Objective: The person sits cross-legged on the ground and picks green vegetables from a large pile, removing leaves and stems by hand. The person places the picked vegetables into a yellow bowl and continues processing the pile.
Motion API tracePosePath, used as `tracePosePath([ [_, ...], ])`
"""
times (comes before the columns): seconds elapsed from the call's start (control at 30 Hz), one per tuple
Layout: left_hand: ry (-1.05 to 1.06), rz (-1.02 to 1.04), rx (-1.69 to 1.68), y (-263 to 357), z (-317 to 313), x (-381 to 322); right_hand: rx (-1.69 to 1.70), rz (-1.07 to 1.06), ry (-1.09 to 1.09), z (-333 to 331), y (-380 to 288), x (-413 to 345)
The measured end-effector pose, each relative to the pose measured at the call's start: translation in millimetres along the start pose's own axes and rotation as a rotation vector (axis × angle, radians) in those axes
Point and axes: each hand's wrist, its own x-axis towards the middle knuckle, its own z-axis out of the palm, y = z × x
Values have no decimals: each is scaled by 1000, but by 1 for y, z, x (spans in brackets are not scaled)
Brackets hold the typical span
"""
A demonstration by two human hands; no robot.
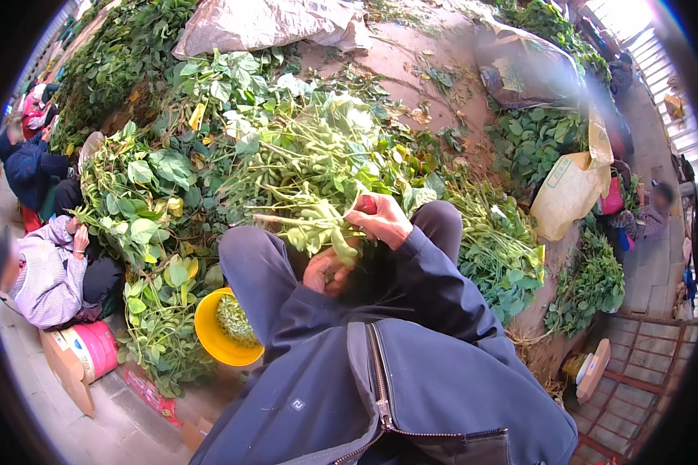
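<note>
My right hand pinches the thin end of a soybean stalk between thumb and fingers, above my lap. Plump green pods hang from that stalk. Something red shows on a fingertip of this hand. Just below the pods is my left hand, its fingers curled; the pods and shadow partly hide it, so I cannot tell whether it grips anything. Beyond my knees lies a heap of pod-bearing soybean plants. A yellow bucket stands beside my left leg, with green beans or pods inside.
More cut plants lie by my right knee. A pale sack rests farther right, and plastic sheeting lies beyond the heap. One person in a striped top sits at left, beside a pink-and-white bucket. Others sit farther off.
</note>
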Motion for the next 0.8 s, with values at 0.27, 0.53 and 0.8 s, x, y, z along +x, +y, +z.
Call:
tracePosePath([
  [0.27,215,204,-72,-15,50,24,-456,-272,239,22,-6,7],
  [0.53,269,167,-513,8,46,30,-655,-485,375,42,-28,-12],
  [0.8,-76,95,-364,50,41,8,265,-142,220,40,-31,-31],
])
